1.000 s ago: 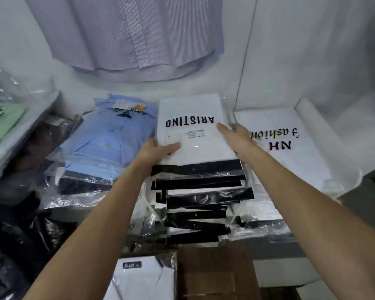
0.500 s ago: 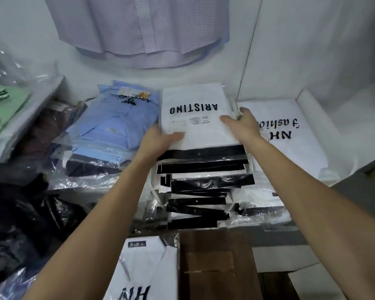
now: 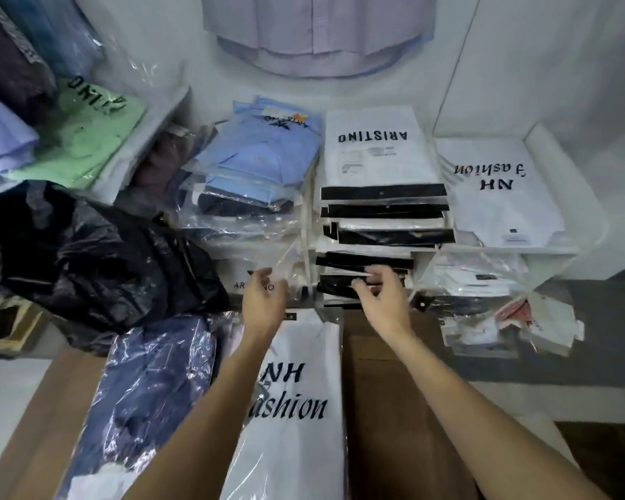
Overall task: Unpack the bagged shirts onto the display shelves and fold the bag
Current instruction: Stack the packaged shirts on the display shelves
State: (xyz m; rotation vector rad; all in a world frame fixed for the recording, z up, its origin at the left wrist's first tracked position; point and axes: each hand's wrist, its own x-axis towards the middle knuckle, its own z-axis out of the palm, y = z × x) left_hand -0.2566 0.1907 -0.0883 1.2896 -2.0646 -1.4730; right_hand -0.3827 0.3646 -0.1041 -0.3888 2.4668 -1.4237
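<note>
Reaching forward, left hand (image 3: 264,301) loosely spread, right hand (image 3: 383,301) relaxed near ARISTINO stack (image 3: 376,167)

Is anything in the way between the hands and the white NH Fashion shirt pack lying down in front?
Nothing visible is. The left hand and right hand hang in the air just above the far end of the NH Fashion shirt pack, which lies on top of the brown box with nothing covering it but the person's own left forearm.

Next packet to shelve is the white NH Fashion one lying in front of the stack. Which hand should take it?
Left. The left hand hovers open directly above the top edge of the white NH Fashion packet, while the right hand is off to its right, over the brown surface by the Aristino stack.
</note>
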